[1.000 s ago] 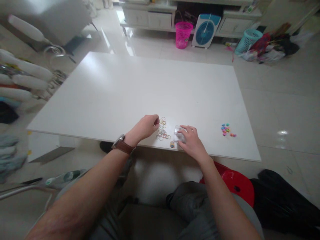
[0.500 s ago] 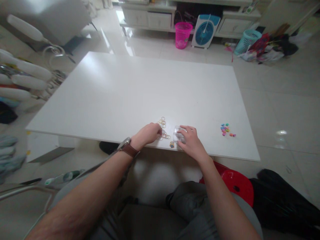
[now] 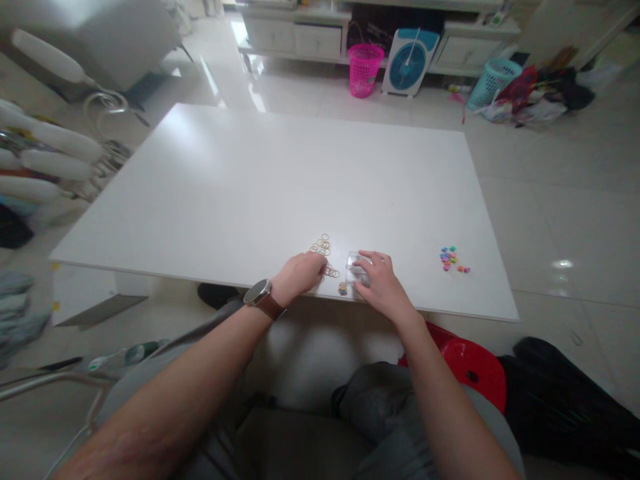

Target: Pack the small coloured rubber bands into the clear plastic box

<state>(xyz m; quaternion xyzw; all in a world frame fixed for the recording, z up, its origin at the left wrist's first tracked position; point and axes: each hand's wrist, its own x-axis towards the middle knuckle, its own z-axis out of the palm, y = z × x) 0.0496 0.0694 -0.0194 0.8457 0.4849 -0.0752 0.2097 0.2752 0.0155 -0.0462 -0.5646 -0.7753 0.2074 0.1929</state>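
Note:
My left hand (image 3: 303, 272), with a watch (image 3: 258, 293) on its wrist, is over a scatter of thin gold-coloured rings (image 3: 323, 245) near the table's front edge. Its fingers are pinched together, and whatever lies between the tips is hidden. My right hand (image 3: 379, 279) has its thumb and fingers around a small clear plastic box (image 3: 353, 268) resting on the white table (image 3: 280, 173). Between the hands lies a small yellow and blue cartoon figure (image 3: 343, 289). A group of small bright-coloured pieces (image 3: 449, 259) sits to the right of the box.
A red stool (image 3: 473, 373) stands under the table's front right, beside a black bag (image 3: 555, 400). Beyond the table are a pink basket (image 3: 365, 72), a blue and white fan (image 3: 409, 63) and a light blue basket (image 3: 494, 83). White chairs (image 3: 65, 160) are at left.
My left hand has shifted slightly right and turned over the rings, so the watch face shows more. My right hand and the clear box have stayed in place.

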